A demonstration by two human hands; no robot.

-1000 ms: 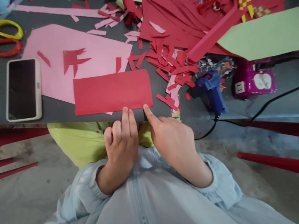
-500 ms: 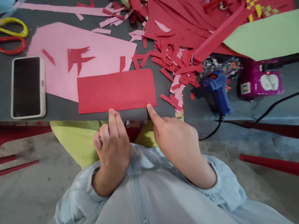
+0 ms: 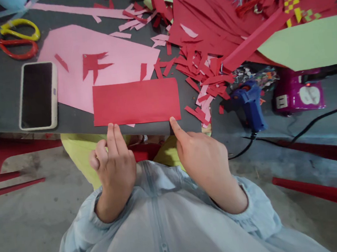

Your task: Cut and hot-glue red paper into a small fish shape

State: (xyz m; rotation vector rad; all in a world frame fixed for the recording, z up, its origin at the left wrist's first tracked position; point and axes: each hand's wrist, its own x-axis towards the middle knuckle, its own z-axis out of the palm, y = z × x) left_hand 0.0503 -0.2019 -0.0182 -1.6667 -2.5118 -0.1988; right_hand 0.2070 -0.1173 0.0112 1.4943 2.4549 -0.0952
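A red paper rectangle [image 3: 136, 102] lies flat near the table's front edge, its upper left part over a large pink sheet [image 3: 69, 44]. My left hand [image 3: 115, 163] touches the paper's lower edge, left of its middle, with two fingertips stretched out. It holds nothing, and its other fingers are partly bent. My right hand [image 3: 205, 158] has its index fingertip on the lower edge near the right corner, the other fingers curled under and mostly hidden. A small red cut-out shape [image 3: 92, 63] rests on the pink sheet above the rectangle.
At the left are a phone [image 3: 37, 95] and scissors [image 3: 21, 39]. Red and pink scraps [image 3: 201, 70] lie right of the rectangle. Farther right are a blue glue gun [image 3: 252, 107] with its cable, a purple box [image 3: 299, 92] and a green sheet [image 3: 310, 43].
My left hand has slid left along the paper's lower edge. My right fingertip remains near the right corner. The whole view has shifted slightly, moving the table items to the right.
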